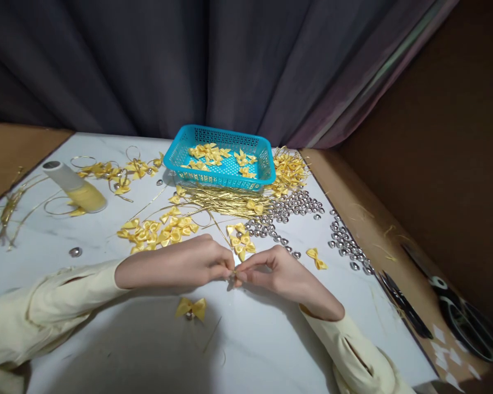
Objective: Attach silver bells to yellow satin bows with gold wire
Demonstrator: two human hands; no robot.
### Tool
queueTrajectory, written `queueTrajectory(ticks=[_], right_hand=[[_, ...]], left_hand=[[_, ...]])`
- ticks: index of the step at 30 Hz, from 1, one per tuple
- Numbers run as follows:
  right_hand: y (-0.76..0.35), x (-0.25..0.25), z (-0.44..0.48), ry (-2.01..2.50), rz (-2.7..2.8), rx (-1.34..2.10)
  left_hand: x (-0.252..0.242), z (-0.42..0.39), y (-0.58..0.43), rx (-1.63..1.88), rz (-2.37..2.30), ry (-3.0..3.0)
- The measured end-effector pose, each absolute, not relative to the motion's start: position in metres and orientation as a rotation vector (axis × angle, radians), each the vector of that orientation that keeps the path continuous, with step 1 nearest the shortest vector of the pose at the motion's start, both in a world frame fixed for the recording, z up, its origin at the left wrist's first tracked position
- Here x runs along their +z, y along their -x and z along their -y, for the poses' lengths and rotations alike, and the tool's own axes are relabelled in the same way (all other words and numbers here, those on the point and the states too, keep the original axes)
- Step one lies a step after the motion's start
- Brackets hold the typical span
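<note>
My left hand point(201, 260) and my right hand point(271, 269) meet above the white tabletop, fingertips pinched together. Between them is a small, gold-looking piece point(234, 276), mostly covered by the fingers; its kind is unclear. Just below my left hand lies a yellow ribbon bow point(191, 309) with a small silver bell-like piece at its centre. Beyond the hands sit loose yellow bows point(160, 231), and a few more bows point(241, 241) lie just past the fingertips.
A blue basket point(222, 178) with bows stands at the back, behind gold cords point(225, 201). Small silver pieces point(296, 205) spread to the right. A bottle point(80, 189) is at left. Scissors point(462, 317) and a black-handled tool point(406, 306) lie by the right edge.
</note>
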State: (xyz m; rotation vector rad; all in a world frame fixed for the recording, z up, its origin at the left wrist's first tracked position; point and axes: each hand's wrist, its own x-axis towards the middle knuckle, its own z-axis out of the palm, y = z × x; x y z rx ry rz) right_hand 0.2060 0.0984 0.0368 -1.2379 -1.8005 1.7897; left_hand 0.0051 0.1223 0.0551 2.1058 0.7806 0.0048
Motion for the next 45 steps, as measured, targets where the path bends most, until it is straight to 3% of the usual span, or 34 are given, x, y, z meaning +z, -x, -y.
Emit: queueTrajectory(ticks=[12,25,45], right_hand=[[-0.2,0.037,-0.096,1.237,1.26,2.028],[-0.197,0.033,-0.093,1.179,1.414,2.069],[-0.197,0.039,-0.092,1.156,1.908,1.842]], left_hand=[[0.048,-0.124,-0.005,0.073,-0.859,-1.713],[0.054,-0.112,0.001,-0.007,-0.898,-1.673],[0.061,-0.112,-0.001,-0.16,-0.926,-1.647]])
